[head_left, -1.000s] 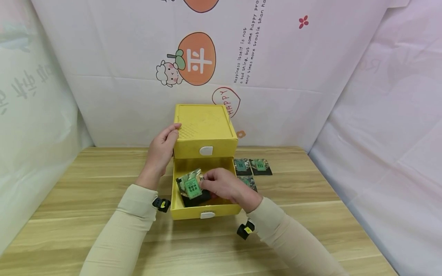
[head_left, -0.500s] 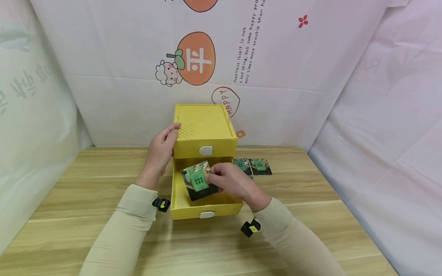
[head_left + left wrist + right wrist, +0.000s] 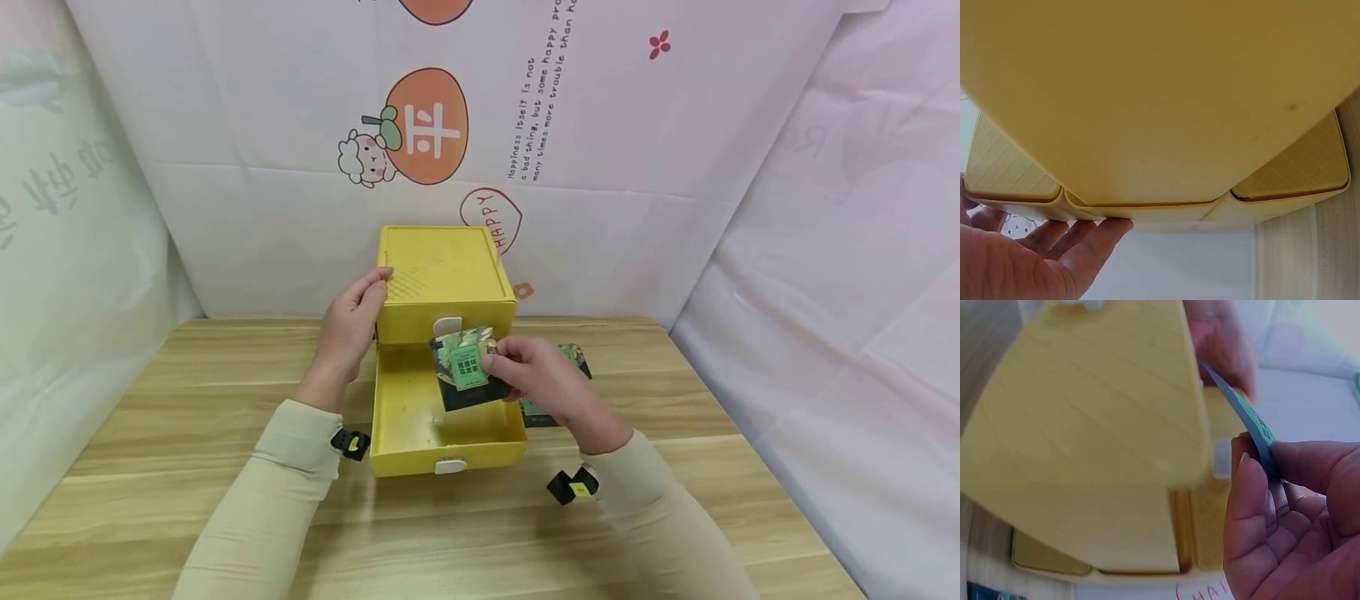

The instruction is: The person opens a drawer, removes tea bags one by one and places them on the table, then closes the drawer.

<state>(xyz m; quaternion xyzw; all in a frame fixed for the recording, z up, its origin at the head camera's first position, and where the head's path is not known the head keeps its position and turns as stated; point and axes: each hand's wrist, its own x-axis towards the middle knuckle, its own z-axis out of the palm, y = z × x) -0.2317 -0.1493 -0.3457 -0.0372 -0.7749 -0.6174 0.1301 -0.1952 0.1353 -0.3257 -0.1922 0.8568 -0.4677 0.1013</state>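
In the head view, my right hand [image 3: 551,379] pinches a green and black packet [image 3: 468,367] by its right edge, above the pulled-out lower drawer [image 3: 450,458] of a yellow box [image 3: 442,267]. The right wrist view has the packet [image 3: 1250,422] edge-on between thumb and fingers of the right hand [image 3: 1297,519]. My left hand [image 3: 352,325] rests against the box's left side, fingertips at its top edge. From the left wrist view, the left hand's [image 3: 1041,256] extended fingers touch the yellow wall [image 3: 1147,215]. The drawer's visible floor is bare.
Similar packets lie on the wooden table [image 3: 645,483] right of the box, partly behind the right hand; one [image 3: 576,358] shows at the back and another [image 3: 538,414] beside the drawer. The upper drawer, with a white handle [image 3: 447,326], is closed. A printed white cloth [image 3: 600,250] stands behind.
My right hand has lifted the packet up out of the drawer and moved it to the right. The left hand and the box have stayed where they were.
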